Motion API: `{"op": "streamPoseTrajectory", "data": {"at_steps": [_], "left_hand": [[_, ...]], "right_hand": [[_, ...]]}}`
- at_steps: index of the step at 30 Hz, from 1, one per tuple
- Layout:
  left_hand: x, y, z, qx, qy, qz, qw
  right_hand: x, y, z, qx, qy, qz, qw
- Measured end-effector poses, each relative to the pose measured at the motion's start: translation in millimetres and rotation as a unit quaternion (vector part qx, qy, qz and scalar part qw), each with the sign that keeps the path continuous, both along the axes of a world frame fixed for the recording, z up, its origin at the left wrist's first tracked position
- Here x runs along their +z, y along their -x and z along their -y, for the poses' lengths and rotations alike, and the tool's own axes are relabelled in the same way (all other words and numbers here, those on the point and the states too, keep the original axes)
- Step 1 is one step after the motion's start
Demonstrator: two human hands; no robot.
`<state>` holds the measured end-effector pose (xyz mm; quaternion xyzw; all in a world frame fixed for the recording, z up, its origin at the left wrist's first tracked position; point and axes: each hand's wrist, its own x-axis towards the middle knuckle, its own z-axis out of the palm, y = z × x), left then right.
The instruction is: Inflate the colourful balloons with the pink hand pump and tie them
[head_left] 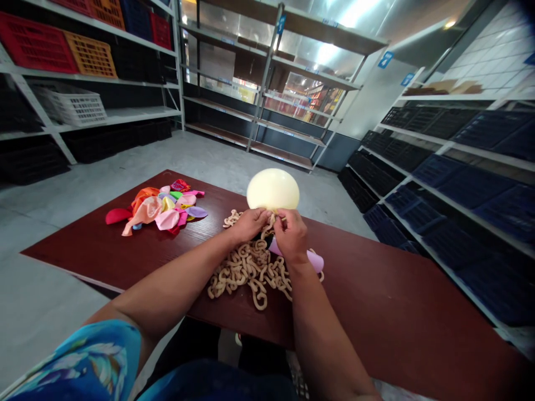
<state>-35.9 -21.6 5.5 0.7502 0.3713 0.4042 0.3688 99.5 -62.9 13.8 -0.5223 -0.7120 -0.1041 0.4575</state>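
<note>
A pale yellow inflated balloon (273, 189) stands upright above the table, its neck downward between my hands. My left hand (252, 224) pinches at the neck from the left, fingers closed. My right hand (291, 233) is also closed at the neck, from the right. A short length of beige cord (270, 226) shows between the fingers; which hand grips it I cannot tell. Under my hands lies a heap of curled beige cord pieces (246, 267). A light purple cylinder (315, 260) lies partly behind my right wrist.
Limp coloured balloons (165, 209) are piled on the left of the dark red table (376, 301). Racks surround it: crates, including a red crate (35, 43) and a white basket (79, 106), at left, a metal rack (267, 72) behind, dark crates (438, 189) at right.
</note>
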Motion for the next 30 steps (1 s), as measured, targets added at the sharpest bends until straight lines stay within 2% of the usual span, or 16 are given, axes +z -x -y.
{"op": "streamPoseTrajectory", "data": {"at_steps": [4,8,14,19,26,30], "left_hand": [[6.2,-3,8,-0.018,0.011,-0.039,0.999],[11.0,-3,13,-0.054,0.039,-0.050,0.997],[12.7,-7,20,-0.129,0.087,-0.007,0.988],[13.2,-10,25,-0.162,0.105,0.016,0.981],[12.4,-10,24,-0.177,0.104,0.013,0.979],[10.4,-10,21,-0.160,0.079,0.001,0.984]], "right_hand": [[-2.0,-5,-3,-0.071,-0.027,-0.017,0.997],[-4.4,-8,-5,-0.105,-0.028,-0.048,0.993],[-3.6,-8,-4,-0.121,-0.024,-0.098,0.988],[-4.7,-11,-5,-0.115,-0.009,-0.135,0.984],[-7.0,-12,-7,-0.111,0.014,-0.163,0.980],[-6.8,-10,-8,-0.127,0.017,-0.177,0.976]]}}
